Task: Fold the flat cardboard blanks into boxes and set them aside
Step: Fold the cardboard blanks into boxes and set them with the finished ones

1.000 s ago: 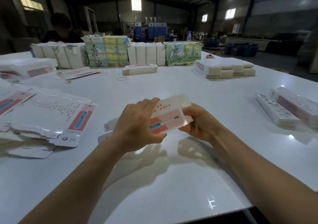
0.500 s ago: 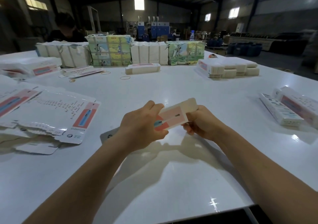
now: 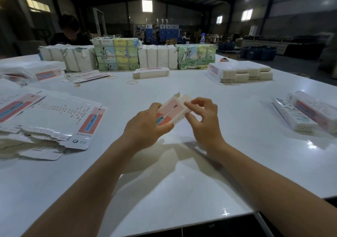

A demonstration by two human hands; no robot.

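Glossy smooth white table (image 3: 164, 191), glossy printed cardboard blanks (image 3: 54, 116), paper-wrapped bundles (image 3: 116, 54)

White table (image 3: 182, 191), loose rubber bands (image 3: 132, 82), paper-wrapped bundles (image 3: 116, 54), seated person (image 3: 70, 31)

left hand (image 3: 145, 125) gripping box (image 3: 172, 110), right hand (image 3: 204, 122) pinching flap

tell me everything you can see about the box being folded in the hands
The box is thin glossy card, white with a pink panel and a blue product picture. It is half formed, held tilted above the white table. The left hand grips its near end; the right hand pinches the open far-end flaps.
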